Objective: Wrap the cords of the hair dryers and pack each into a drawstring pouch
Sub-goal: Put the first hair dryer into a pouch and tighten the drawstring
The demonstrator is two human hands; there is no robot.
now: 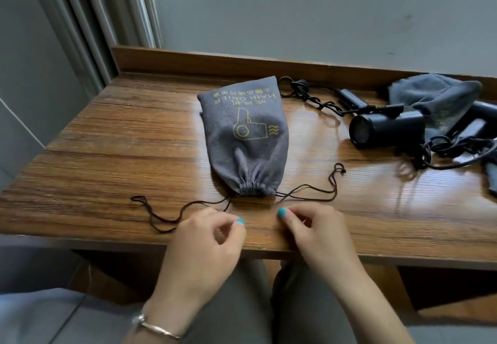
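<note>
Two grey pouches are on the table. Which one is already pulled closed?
The printed pouch in the middle, with the yellow hair dryer drawing: its mouth is gathered tight near the hands. The other grey pouch lies crumpled at the far right, behind a black hair dryer.

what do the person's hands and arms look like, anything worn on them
Both forearms are bare, with no sleeves in view. The left hand has teal polish on the one nail that shows, and a thin bracelet in a pale metallic tone sits on that wrist, with a small bead-like piece at its outer end. The right hand also shows a teal nail; its wrist is bare. No rings or gloves are visible.
</note>
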